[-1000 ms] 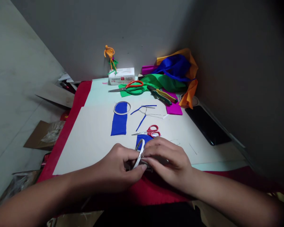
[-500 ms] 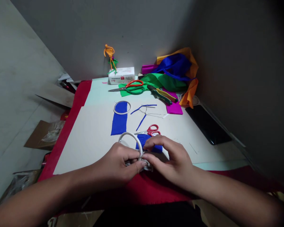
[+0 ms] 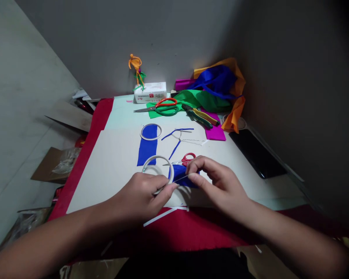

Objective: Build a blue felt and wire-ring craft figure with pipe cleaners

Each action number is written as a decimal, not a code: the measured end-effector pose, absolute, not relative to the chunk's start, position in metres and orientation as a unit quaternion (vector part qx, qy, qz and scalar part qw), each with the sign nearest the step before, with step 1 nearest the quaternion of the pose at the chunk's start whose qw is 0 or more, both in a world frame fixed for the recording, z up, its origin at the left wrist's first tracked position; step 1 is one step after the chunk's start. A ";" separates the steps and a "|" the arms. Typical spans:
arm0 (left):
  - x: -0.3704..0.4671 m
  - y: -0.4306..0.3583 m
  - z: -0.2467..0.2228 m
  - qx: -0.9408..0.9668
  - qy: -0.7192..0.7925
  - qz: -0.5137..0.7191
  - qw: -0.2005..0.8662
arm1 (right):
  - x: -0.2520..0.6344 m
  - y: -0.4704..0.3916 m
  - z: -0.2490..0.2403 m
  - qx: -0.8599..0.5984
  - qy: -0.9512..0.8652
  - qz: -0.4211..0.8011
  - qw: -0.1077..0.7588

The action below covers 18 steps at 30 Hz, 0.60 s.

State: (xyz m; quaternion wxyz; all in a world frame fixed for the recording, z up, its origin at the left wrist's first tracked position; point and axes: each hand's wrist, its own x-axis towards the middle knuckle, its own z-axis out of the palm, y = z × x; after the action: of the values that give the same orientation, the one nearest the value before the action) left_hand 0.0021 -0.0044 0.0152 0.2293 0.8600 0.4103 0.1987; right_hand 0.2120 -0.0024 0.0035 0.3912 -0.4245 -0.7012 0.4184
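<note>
My left hand (image 3: 148,193) is closed around the lower right side of a narrow white tape roll (image 3: 145,162), held above the near part of the table. My right hand (image 3: 215,176) pinches the free end of a thin tape strip (image 3: 181,178), stretched between the two hands. Beneath them lies a piece of blue crepe paper (image 3: 178,170), partly hidden by my right hand. Red-handled scissors (image 3: 188,158) rest just beyond it. Farther back is a wire figure frame (image 3: 180,136), its limbs partly wrapped in blue.
A second tape ring (image 3: 159,131) lies on a blue strip (image 3: 147,153). Behind are large scissors (image 3: 165,112), pliers (image 3: 202,118), crumpled coloured paper (image 3: 216,83) and a white box (image 3: 151,93) with an orange figure (image 3: 136,64). A black phone (image 3: 256,153) lies right. White strips (image 3: 159,217) cross the near red edge.
My right hand has moved away from my left, drawing a thin strip of tape out between them. The tape roll has risen slightly, and white strips now show at the near edge.
</note>
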 end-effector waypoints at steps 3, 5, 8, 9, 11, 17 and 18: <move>-0.003 -0.001 0.016 0.880 0.403 0.183 0.173 | 0.221 0.004 0.006 -0.454 -0.674 0.437 0.385; -0.006 0.001 0.017 0.889 0.402 0.163 0.146 | 0.226 0.006 0.006 -0.466 -0.682 0.437 0.357; -0.008 0.003 0.017 0.903 0.399 0.112 0.112 | 0.228 0.003 0.005 -0.468 -0.718 0.419 0.299; -0.009 0.003 0.017 0.908 0.396 0.095 0.101 | 0.228 0.001 0.003 -0.467 -0.729 0.410 0.286; -0.009 0.003 0.015 0.914 0.391 0.063 0.088 | 0.227 -0.003 -0.001 -0.468 -0.746 0.391 0.268; -0.006 0.005 0.009 0.915 0.395 0.004 0.078 | 0.235 -0.012 -0.018 -0.465 -0.799 0.306 0.225; -0.005 0.005 0.009 0.915 0.396 -0.004 0.081 | 0.237 -0.011 -0.020 -0.464 -0.806 0.294 0.219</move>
State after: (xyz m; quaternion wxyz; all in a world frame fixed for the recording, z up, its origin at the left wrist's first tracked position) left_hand -0.0048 0.0047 0.0095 0.0809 0.9146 0.3962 -0.0040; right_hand 0.2372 -0.0112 -0.0195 0.2193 -0.4635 -0.8064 0.2944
